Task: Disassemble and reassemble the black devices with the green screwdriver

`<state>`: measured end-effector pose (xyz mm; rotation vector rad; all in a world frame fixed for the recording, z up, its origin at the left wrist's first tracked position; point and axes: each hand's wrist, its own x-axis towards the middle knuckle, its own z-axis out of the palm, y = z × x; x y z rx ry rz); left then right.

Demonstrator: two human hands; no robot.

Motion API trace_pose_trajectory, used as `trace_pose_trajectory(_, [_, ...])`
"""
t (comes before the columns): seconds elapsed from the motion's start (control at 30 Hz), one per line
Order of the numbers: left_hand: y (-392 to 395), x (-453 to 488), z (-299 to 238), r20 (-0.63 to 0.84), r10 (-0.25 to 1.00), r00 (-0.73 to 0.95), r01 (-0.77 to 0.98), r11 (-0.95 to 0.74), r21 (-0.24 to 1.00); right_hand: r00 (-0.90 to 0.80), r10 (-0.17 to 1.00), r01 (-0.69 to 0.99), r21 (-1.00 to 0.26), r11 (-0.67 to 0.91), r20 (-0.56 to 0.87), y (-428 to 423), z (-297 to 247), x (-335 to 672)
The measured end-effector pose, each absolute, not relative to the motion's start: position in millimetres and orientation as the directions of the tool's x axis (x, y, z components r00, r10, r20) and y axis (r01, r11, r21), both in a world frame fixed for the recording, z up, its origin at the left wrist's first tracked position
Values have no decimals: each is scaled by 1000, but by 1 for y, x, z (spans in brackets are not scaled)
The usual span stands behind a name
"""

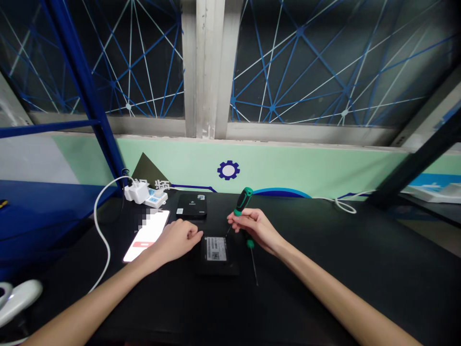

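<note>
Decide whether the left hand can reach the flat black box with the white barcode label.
Probably yes: the left hand rests just beside the flat black box, nothing between them. The right hand, gripping a green-and-black screwdriver, is on the other side.

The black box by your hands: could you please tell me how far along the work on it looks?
Done: the black box lies label-up beside your left hand. In hand: your right hand grips a green-handled screwdriver. Left: a second black box sits apart from both hands.
</note>
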<state>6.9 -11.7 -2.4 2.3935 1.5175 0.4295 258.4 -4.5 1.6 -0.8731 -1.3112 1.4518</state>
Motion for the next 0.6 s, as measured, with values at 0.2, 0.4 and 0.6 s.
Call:
trace_pose_trajectory(0.2, [-12,7,-1,100,911,401,827,-407,387,-240,964,-225,-972,62,117,-4,3,262])
trace_pose_trajectory(0.4, [-11,6,-2,109,909,402,824,-411,390,-268,958,-251,-967,31,100,-5,5,262])
trace_pose_trajectory(0.6, [-10,3,-3,131,905,404,800,-419,429,-211,970,-330,-943,46,121,-5,1,258])
